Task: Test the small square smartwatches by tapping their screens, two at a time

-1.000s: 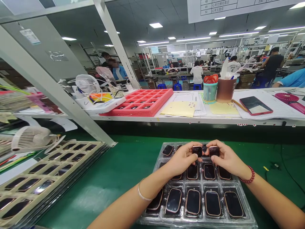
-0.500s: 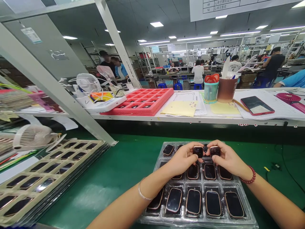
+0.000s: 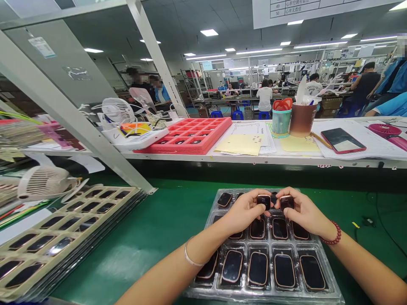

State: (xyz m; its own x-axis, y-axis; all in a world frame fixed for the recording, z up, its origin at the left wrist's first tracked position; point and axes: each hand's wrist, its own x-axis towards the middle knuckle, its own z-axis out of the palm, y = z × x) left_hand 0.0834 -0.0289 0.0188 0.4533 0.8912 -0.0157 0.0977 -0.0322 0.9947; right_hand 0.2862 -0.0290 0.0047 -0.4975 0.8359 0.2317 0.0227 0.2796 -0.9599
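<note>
My left hand (image 3: 246,210) pinches a small smartwatch body (image 3: 263,201) with a dark rounded screen and gold rim, thumb on its front. A second, similar watch body (image 3: 286,203) is gripped in my right hand (image 3: 300,210), its thumb also at the screen's lower edge. The two are held side by side, a small gap apart, over the back part of a clear plastic tray (image 3: 251,293). Several gold-rimmed watch bodies (image 3: 258,268) lie face up in the tray's pockets. My hands and forearms hide some of the back pockets.
To the left, a stack of beige trays (image 3: 68,212) holds more watch bodies beside a white fan (image 3: 44,182). A shelf (image 3: 254,160) crosses behind, carrying a red compartment tray (image 3: 190,135), papers, a brown cup (image 3: 302,120) and a phone (image 3: 343,140). Cables (image 3: 378,220) lie at right.
Both hands stay in nearly the same place, still holding the two watch bodies. The screens look slightly darker. In the background at right, a person in blue has come into view.
</note>
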